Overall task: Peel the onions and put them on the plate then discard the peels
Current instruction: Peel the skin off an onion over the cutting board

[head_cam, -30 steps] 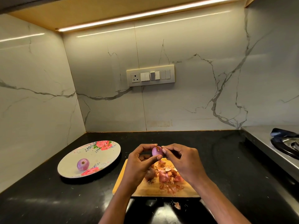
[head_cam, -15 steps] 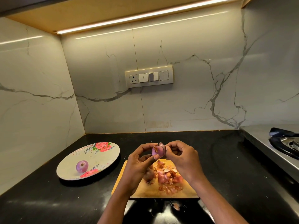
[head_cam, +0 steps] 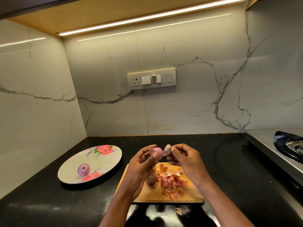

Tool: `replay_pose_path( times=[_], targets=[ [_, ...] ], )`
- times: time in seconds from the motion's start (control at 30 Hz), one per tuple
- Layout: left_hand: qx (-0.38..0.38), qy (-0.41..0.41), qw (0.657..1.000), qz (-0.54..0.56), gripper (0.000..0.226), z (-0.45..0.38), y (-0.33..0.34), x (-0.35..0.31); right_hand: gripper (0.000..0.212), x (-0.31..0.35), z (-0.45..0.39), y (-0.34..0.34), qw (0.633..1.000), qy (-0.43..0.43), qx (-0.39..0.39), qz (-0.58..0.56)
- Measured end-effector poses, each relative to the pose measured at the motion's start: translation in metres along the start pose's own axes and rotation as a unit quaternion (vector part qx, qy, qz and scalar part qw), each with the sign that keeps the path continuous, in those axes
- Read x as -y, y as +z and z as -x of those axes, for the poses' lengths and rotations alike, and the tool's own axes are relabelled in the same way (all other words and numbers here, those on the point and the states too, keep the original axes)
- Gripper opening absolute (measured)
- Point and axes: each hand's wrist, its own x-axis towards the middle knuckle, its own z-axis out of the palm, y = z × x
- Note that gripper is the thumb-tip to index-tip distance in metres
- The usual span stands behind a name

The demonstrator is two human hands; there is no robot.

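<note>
A small purple onion (head_cam: 157, 152) sits above the cutting board (head_cam: 147, 194), pinched in the left hand (head_cam: 141, 167). The right hand (head_cam: 186, 163) pinches a peel strip (head_cam: 166, 149) beside it. Loose peels (head_cam: 170, 181) cover the board; a peeled onion (head_cam: 83, 169) lies on the floral plate (head_cam: 101, 161).

A small purple onion (head_cam: 157, 152) is pinched in the left hand (head_cam: 141, 169); a pale strip of peel (head_cam: 166, 149) curls off its right side. Below the grip lies a heap of peels (head_cam: 170, 179), and another onion (head_cam: 151, 178). Far left, a peeled onion (head_cam: 83, 169) sits on the floral plate (head_cam: 105, 163).
</note>
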Motion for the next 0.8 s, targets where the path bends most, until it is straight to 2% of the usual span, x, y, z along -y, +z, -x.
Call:
replay_pose_path(
  times=[0.13, 0.43, 0.5, 0.53, 0.57, 0.63, 0.73, 0.8],
  targets=[
    [-0.032, 0.006, 0.999, -0.012, 0.061, 0.0, 0.001, 0.001, 0.016, 0.002, 0.001, 0.003, 0.999, 0.016, 0.012, -0.033],
    [0.01, 0.013, 0.998, 0.057, 0.049, 0.003, 0.002, -0.005, 0.017, -0.001, -0.006, 0.0, 0.974, 0.101, -0.02, -0.199],
    [0.005, 0.015, 0.995, 0.097, 0.045, 0.002, 0.0, -0.007, 0.013, 0.001, -0.008, -0.003, 0.963, 0.11, -0.049, -0.243],
    [0.0, 0.015, 0.993, 0.118, 0.044, 0.001, -0.002, -0.008, 0.011, 0.0, -0.009, -0.006, 0.966, 0.101, -0.064, -0.231],
    [-0.005, 0.014, 0.991, 0.136, 0.043, 0.001, -0.004, -0.008, 0.01, -0.001, -0.011, -0.01, 0.98, 0.083, -0.075, -0.165],
    [-0.009, 0.012, 0.989, 0.148, 0.043, 0.0, -0.006, -0.009, 0.011, -0.005, -0.01, -0.016, 0.997, 0.014, -0.058, 0.057],
    [-0.002, 0.013, 0.991, 0.135, 0.046, 0.0, -0.003, -0.009, 0.014, -0.017, -0.006, -0.012, 0.951, -0.046, 0.03, 0.304],
    [0.001, 0.015, 0.992, 0.125, 0.047, 0.0, -0.003, -0.008, 0.02, -0.022, -0.004, -0.005, 0.912, -0.068, 0.064, 0.399]
  ],
)
